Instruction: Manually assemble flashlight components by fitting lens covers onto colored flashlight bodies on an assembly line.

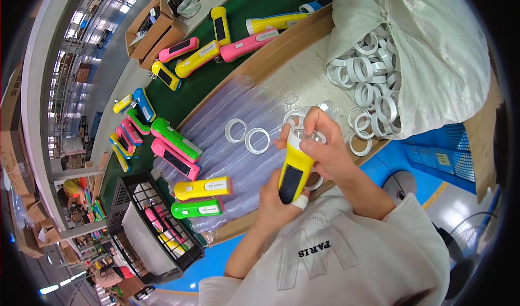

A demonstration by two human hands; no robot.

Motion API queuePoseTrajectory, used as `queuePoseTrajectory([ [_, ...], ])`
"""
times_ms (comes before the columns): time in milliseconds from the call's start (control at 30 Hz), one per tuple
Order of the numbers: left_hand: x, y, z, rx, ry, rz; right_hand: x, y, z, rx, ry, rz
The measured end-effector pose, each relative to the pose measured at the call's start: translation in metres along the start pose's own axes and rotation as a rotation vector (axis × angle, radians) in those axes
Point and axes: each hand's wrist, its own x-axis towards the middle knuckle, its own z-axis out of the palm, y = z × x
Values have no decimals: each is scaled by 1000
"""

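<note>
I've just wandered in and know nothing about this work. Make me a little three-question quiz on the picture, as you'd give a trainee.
1. Which hand grips the handle end of the yellow flashlight?
2. True or false: the white sack holds green rings.
3. Where in the picture is the black crate? a) lower left b) upper right

Key: 1. The left hand. 2. False; it shows white rings. 3. a

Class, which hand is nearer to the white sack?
Right. The right hand is at the upper end of the yellow flashlight, below and left of the sack in view; the left hand is farther off, lower and further left, around the flashlight's lower end.
</note>
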Motion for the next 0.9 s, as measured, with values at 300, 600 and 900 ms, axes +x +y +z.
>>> queuePoseTrajectory([
  [300,30,-17,-19,-981,-139,-346,18,-22,-17,-50,247,206],
  [600,83,-13,-37,-1572,-513,-442,37,-43,-32,-528,242,109],
  [900,348,9,-90,167,164,221,51,-92,-81,-2622,123,-342],
])
